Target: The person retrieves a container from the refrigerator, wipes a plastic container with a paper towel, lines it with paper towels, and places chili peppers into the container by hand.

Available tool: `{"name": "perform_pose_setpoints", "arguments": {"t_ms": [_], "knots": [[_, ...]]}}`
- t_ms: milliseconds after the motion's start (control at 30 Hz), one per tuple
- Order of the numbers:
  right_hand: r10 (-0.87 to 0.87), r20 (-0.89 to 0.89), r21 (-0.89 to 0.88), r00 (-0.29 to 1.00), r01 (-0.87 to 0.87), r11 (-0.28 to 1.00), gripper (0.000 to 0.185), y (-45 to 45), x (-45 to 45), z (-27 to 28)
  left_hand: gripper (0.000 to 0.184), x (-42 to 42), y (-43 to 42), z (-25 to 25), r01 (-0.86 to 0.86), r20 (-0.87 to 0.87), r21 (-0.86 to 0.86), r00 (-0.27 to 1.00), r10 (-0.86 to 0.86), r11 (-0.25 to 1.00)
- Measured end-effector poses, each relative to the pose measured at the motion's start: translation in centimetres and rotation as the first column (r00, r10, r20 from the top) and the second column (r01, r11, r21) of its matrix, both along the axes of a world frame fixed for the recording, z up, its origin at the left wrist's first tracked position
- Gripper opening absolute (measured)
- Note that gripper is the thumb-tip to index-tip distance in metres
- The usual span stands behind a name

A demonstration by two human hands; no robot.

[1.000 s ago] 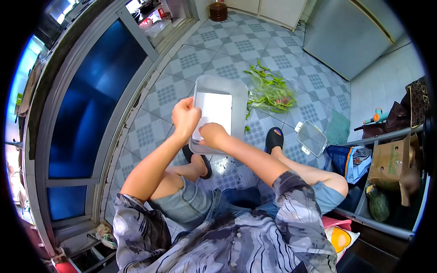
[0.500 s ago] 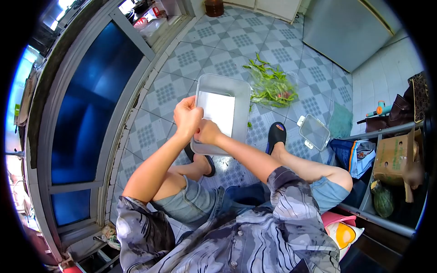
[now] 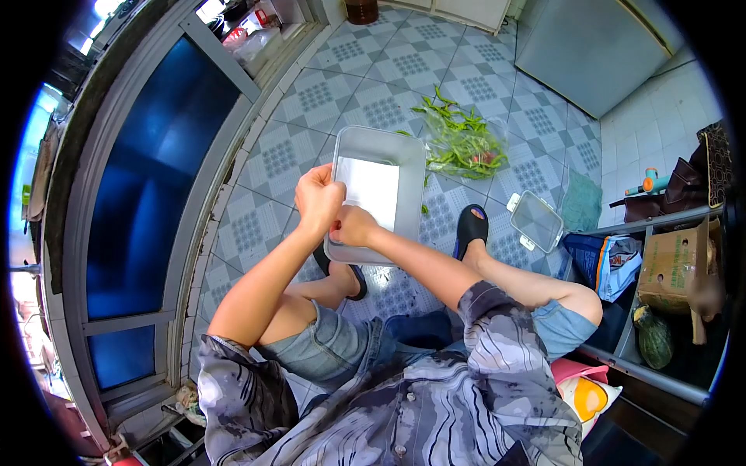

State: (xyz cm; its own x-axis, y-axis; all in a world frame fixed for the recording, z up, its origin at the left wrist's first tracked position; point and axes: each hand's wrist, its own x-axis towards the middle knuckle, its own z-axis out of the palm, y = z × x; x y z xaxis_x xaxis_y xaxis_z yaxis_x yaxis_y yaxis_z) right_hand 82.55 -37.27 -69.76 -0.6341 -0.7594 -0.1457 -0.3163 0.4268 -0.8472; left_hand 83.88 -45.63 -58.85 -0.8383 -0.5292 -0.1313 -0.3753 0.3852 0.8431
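Observation:
A clear, deep plastic container [image 3: 408, 233] is in front of me between my feet, with a flat white sheet [image 3: 369, 190] on its bottom. My left hand [image 3: 318, 198] is closed at the container's left rim, with its fingers curled over the edge. Just below it, my right hand [image 3: 356, 227] is closed over the container's near left corner, its fingers bent inward. Whatever is between the right fingertips is hidden. The two hands are very close together. Beyond the container, green chili peppers [image 3: 447, 159] lie on the floor, partly in a clear plastic bag.
A clip-on lid [image 3: 536, 221] lies on the tiled floor [image 3: 280, 159] at right, beside a teal sheet [image 3: 583, 200]. A slipper [image 3: 472, 227] is on my right foot. Right, a shelf holds a cardboard box [image 3: 672, 268] and a green squash [image 3: 653, 338]. A glass-paneled door [image 3: 163, 179] stands left.
The view has shifted very slightly. Both hands stay at the container's left side in nearly the same pose.

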Motion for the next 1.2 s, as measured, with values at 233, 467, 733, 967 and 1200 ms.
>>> {"name": "perform_pose_setpoints", "arguments": {"t_ms": [233,467,733,967,1200], "knots": [[0.060,0.032,-0.004,0.998,-0.060,0.998,0.008,0.0,0.1,-0.1,0.036,0.0,-0.6,-0.8,-0.007,0.020,-0.011,1.000,0.007,1.000],[0.083,-0.010,0.139,0.996,-0.081,0.987,0.006,-0.1,-0.3,1.4,0.019,0.1,-0.4,-0.4,-0.028,0.023,0.014,0.999,0.028,1.000],[0.484,-0.138,0.706,0.864,-0.258,0.660,0.020,3.4,-3.5,6.1,0.008,-0.1,-0.9,-0.7,0.012,0.099,-0.055,0.995,-0.007,0.998],[0.662,-0.116,0.792,0.741,-0.333,0.511,0.026,3.8,-1.1,5.0,0.007,0.1,-1.3,-0.5,0.074,0.058,-0.099,0.996,-0.069,0.992],[0.616,-0.258,0.863,0.744,-0.110,0.493,0.027,3.5,-3.7,7.3,0.008,-0.2,-1.7,-0.3,0.090,0.092,0.010,0.992,-0.091,0.996]]}}
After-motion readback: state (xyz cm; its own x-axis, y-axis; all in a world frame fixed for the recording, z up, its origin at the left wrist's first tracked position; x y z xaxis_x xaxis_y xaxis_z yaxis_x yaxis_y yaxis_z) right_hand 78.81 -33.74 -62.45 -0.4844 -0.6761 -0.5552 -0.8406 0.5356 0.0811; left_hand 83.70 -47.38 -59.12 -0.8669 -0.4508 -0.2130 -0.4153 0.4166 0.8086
